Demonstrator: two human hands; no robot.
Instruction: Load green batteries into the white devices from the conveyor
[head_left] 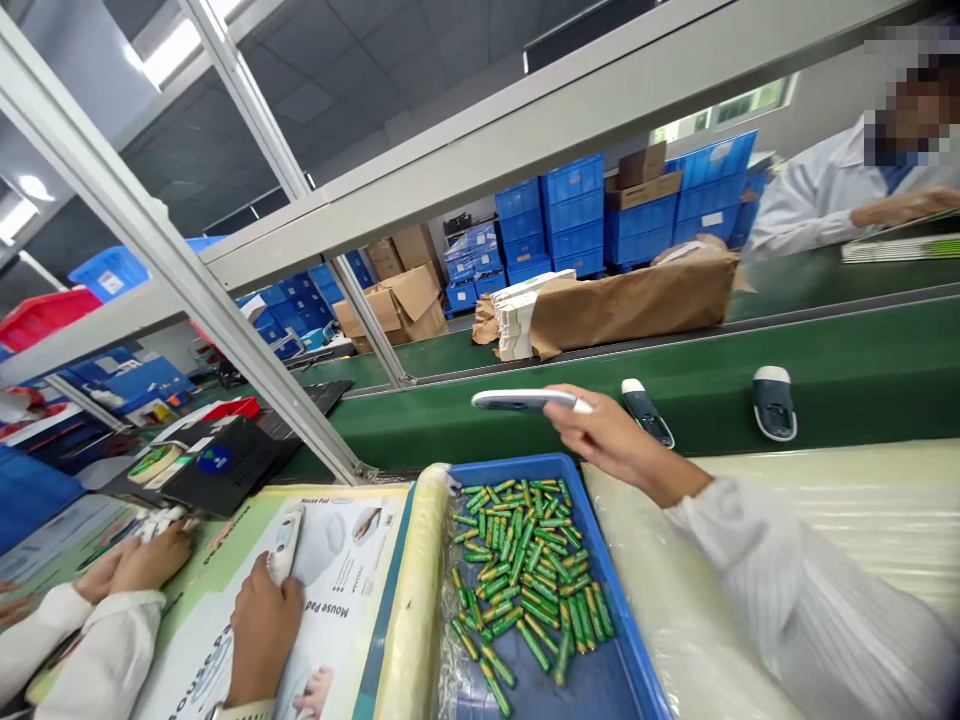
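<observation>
My right hand (pixel 611 440) is closed on the end of a slim handheld device (pixel 510 401), white and dark grey, seen edge-on above the green conveyor. My left hand (pixel 264 625) grips a white handheld device (pixel 285 540) with a small display, upright over the printed mouse pad sheet (pixel 352 570). Between my arms stands a blue tray (pixel 634 640) with many green-and-gold batteries (pixel 525 560) inside. Two similar devices lie on the belt, a left one (pixel 646 412) and a right one (pixel 774 405), with recesses in their grey sides.
A co-worker's hands (pixel 146 560) work at far left; another person (pixel 840 190) sits across the conveyor (pixel 862 370). Brown paper (pixel 637 305) wraps white pieces behind it. A metal post (pixel 247 330) and rail cross ahead. Clear film (pixel 750 550) covers the right-hand surface.
</observation>
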